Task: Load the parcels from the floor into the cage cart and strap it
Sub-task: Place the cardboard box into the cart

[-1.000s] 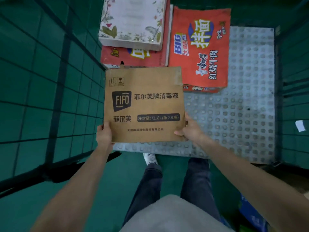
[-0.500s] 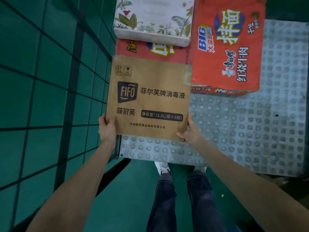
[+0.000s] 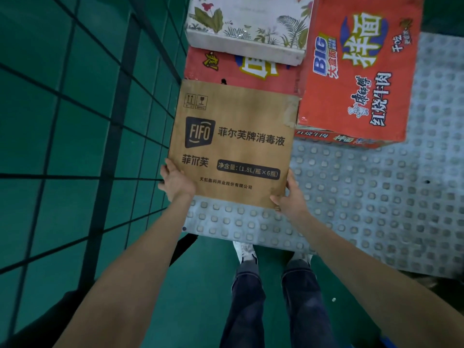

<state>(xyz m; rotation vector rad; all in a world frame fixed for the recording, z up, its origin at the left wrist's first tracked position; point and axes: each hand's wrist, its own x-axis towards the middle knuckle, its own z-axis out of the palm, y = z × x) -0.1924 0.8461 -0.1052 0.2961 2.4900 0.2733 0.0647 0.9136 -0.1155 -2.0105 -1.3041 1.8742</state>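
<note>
I hold a brown cardboard FIFO box (image 3: 233, 144) over the studded grey floor plate (image 3: 364, 197) of the cage cart, near its left front corner. My left hand (image 3: 175, 182) grips the box's near left corner and my right hand (image 3: 288, 197) grips its near right corner. The box's far edge meets a flat red carton (image 3: 241, 71), and its right side lies against a large orange noodle carton (image 3: 359, 79). A white floral package (image 3: 251, 26) sits on top of the flat red carton.
The cart's dark wire-grid side panel (image 3: 82, 121) stands on the left, close to the box. Bare studded plate lies to the right of the brown box. My legs and white shoes (image 3: 244, 252) stand on the green floor (image 3: 195, 297) at the cart's open front.
I have stepped closer and pushed the brown box forward and down into the cart, so it now sits against the red cartons. Both hands keep the same grip.
</note>
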